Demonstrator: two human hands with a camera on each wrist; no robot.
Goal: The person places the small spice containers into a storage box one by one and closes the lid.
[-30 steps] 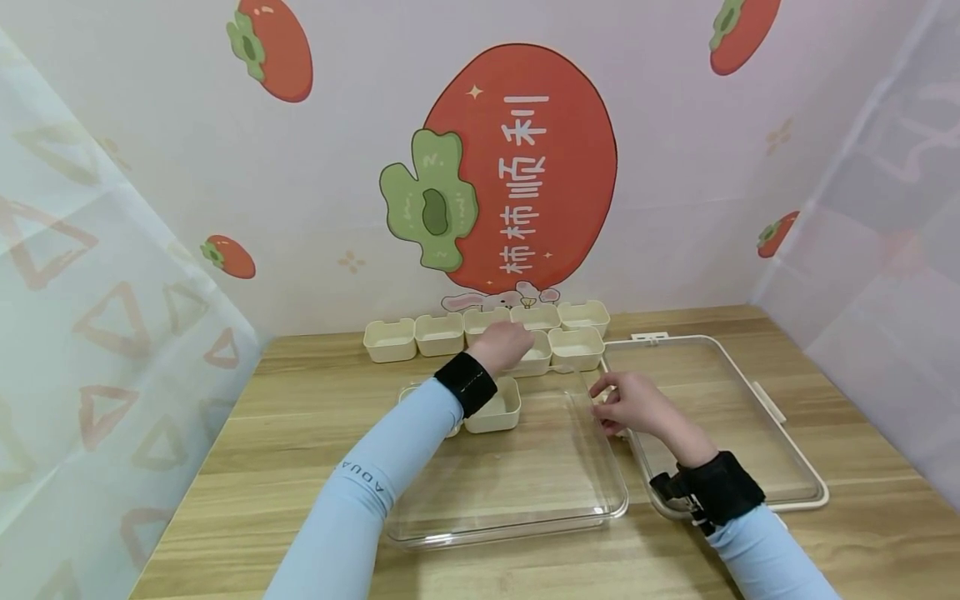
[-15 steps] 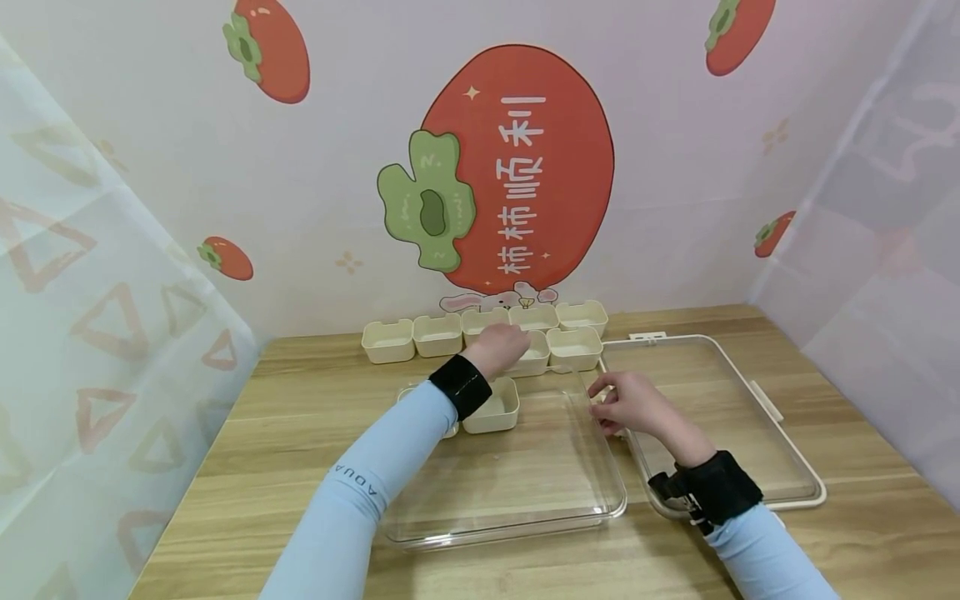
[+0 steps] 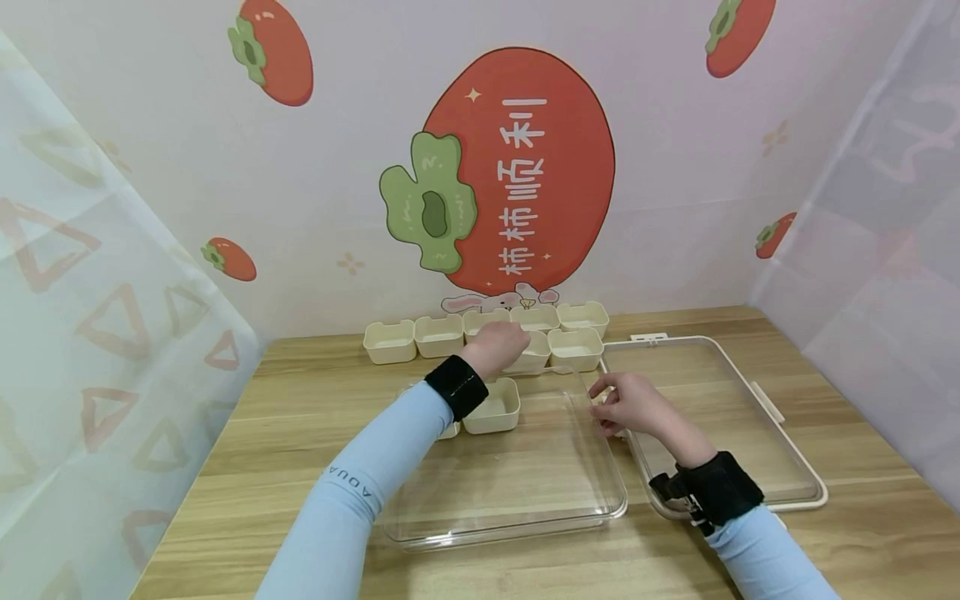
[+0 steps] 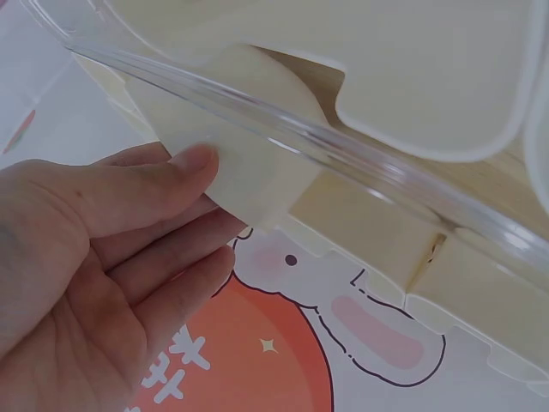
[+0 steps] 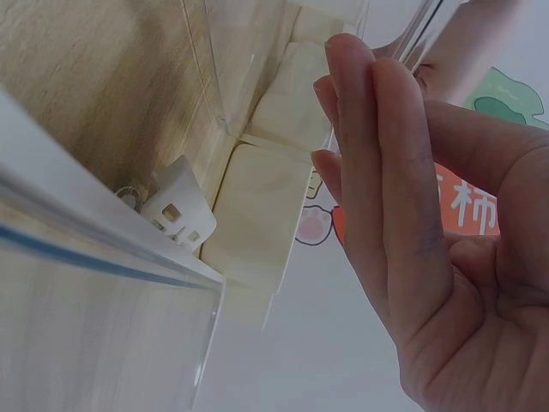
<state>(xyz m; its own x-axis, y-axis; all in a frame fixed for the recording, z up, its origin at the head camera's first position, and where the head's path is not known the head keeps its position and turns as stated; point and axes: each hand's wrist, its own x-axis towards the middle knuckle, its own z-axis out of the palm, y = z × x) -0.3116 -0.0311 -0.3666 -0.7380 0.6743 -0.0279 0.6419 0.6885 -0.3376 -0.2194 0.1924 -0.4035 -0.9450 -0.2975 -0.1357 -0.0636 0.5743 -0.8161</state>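
My left hand [image 3: 497,348] reaches over the far side of the clear plastic box [image 3: 525,500]. In the left wrist view, its thumb and fingers pinch a cream bin [image 4: 249,146] just beyond the box's rim; the head view hides these fingertips. My right hand [image 3: 637,410] is by the box's right wall, its fingers fairly straight in the right wrist view with nothing held. Whether they touch the wall, I cannot tell. Inside the box, at its back left, sits another cream bin [image 3: 492,412], beside one mostly covered by my left arm.
Several cream bins stand along the back wall, among them a left-end bin [image 3: 389,343] and a front-row bin [image 3: 576,348]. A clear lid with a white frame [image 3: 780,505] lies right of the box. One white latch [image 5: 180,210] shows in the right wrist view.
My left wrist has shifted slightly to the left, with the hand staying at the bins. The right hand has barely moved.
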